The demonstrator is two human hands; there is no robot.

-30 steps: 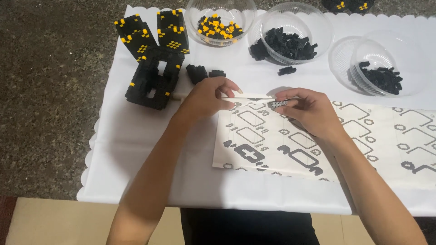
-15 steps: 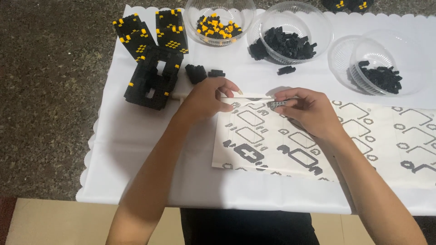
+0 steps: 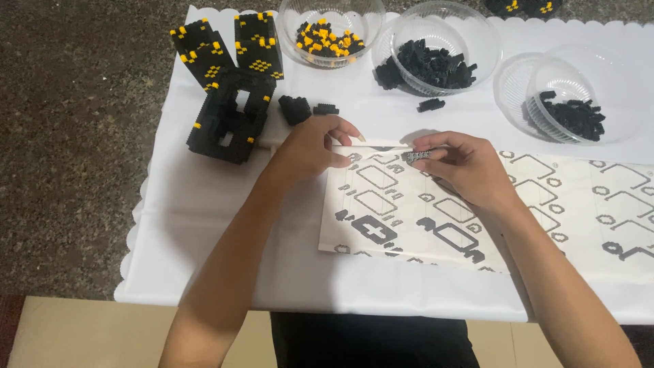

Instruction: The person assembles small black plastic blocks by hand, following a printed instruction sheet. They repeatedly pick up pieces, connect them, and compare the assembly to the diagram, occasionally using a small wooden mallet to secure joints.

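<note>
Head view, the only one: left hand (image 3: 310, 146) is pinching the top edge of the instruction sheet (image 3: 436, 211), fingers closed on the paper's upper left corner and lifting it slightly off the white tablecloth (image 3: 204, 204). Right hand (image 3: 463, 163) is gripping a small grey block strip (image 3: 417, 156) between thumb and fingertips, right at the sheet's top edge, near the left hand's fingertips. Both hands are clenched on what they hold, neither is open.

Doing this well, as I judge it: keep the sheet flat and pinned with the left hand so the diagrams stay readable, and hold the grey strip level beside the matching outline before pressing anything together. The piece is tiny, so a light grip on its ends is looking safer than squeezing its middle.

Printed matter: the sheet is white, rectangular, covered in grey outline drawings with a few dark filled shapes along its near edge. No other labels showing.

Around it: black-and-yellow block structure (image 3: 228, 75) standing at far left, a clear bowl of yellow and black pieces (image 3: 330, 41), a clear bowl of black pieces (image 3: 436, 61), another clear bowl (image 3: 572, 112) at right, loose black pieces (image 3: 306, 109) just beyond the left hand.
</note>
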